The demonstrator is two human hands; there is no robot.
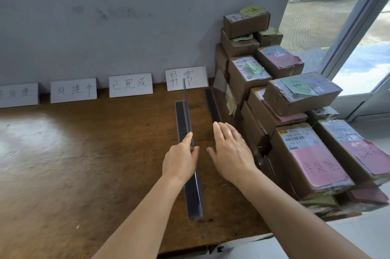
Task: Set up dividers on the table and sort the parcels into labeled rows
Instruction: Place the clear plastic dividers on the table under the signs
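My left hand pinches the clear divider that stands on the brown table, and my right hand is flat with straight fingers, holding nothing. Another divider lies farther back (only two are out, I think). The parcels sit stacked at the right, none sorted yet. Four label cards lean on the wall.

Just one head cam w/ us, wide-angle, looking fwd and down, close over the table toward the wall.
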